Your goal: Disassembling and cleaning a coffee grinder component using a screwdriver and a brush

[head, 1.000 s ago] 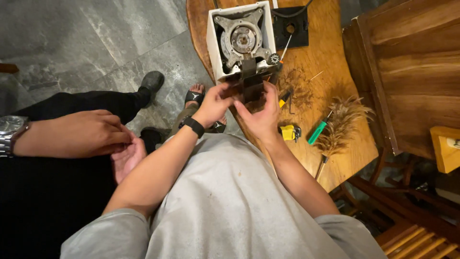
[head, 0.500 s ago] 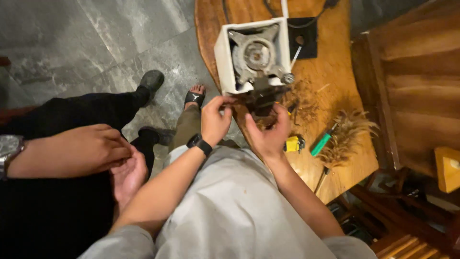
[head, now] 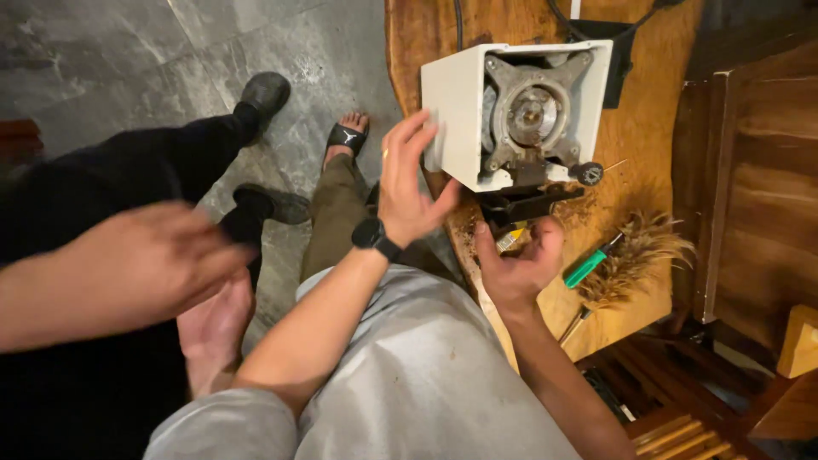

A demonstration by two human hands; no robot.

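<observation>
Now white machine faces up; left hand spread beside it, right hand cupped open beneath

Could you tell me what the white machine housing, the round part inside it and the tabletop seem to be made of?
The white housing looks like painted sheet metal or moulded plastic: smooth, matte, with rounded edges; I cannot tell which. The round part seems bare cast metal, dull grey with a faint sheen. The tabletop looks like varnished wood, with warm brown grain and an irregular edge.

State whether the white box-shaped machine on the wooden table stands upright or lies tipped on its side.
Tipped: the white box-shaped machine lies on its side, its round metal mechanism facing up at the camera.
</observation>
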